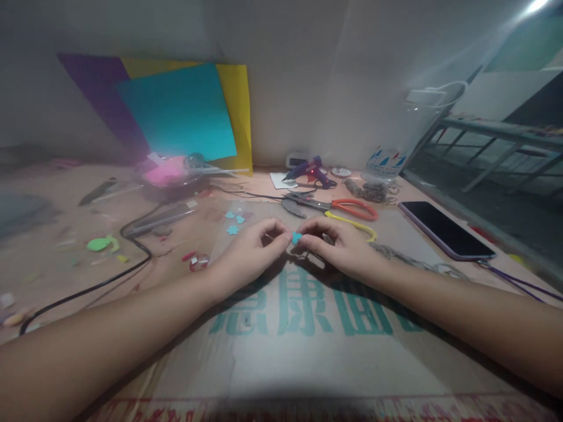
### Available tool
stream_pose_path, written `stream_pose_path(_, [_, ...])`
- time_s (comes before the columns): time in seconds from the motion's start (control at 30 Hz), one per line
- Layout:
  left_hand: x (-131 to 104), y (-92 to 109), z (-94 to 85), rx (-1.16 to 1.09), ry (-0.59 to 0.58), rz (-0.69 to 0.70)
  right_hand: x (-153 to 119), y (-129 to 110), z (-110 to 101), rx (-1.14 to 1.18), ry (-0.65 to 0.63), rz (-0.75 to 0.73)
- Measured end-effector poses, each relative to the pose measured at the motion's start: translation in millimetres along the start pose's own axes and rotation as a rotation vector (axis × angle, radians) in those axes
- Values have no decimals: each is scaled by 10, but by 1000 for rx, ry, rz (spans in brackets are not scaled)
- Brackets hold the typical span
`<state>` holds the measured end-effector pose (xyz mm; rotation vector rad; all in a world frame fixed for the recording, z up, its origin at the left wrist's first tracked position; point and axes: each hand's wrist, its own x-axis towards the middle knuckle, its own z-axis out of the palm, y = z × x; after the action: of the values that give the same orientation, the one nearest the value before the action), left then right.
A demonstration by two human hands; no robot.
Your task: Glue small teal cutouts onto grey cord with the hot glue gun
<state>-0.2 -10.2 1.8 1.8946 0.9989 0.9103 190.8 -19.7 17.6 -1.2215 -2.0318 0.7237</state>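
Observation:
A small turquoise cut-out piece (296, 238) is pinched between my two hands, above the middle of the table. My left hand (260, 245) grips its left edge between thumb and forefinger. On the other side, the thumb and fingertips of my right hand (342, 243) close on the same piece. Its full outline is partly covered by my fingers. Left of my hands lie a turquoise flower cut-out (233, 230) and small turquoise heart-like pieces (240, 220). Just beyond my right hand are orange-handled scissors (354, 208) and a yellow handle (352, 225).
A glue gun (310, 171) with a red light stands at the back. Coloured sheets (180, 111) lean on the wall. A phone (446, 230) lies right, near a clear plastic cup (385, 161). A black cord (92, 288) crosses the left side, near a pink-filled bowl (173, 187).

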Motion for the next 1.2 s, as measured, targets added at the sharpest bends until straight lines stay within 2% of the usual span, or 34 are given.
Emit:
stream_pose_path(0.37, [3,-19,-3,49,-14,18,-6,-26,5,169,-87,115])
stream_pose_path(0.5, [-18,-38,21,-28,47,79,6,-11,8,152,-67,79])
stream_pose_path(0.63, [-55,8,35,40,-19,142,15,1,7,129,-41,39])
stream_pose_path(0.77, [-71,60,31,101,-11,194,4,-15,-1,114,-52,51])
stream_pose_path(1.03, [-70,77,19,134,19,172,-9,-27,6,72,-63,66])
stream_pose_path(1.2, [-65,60,26,84,25,150,-6,-19,-8,82,-79,-3])
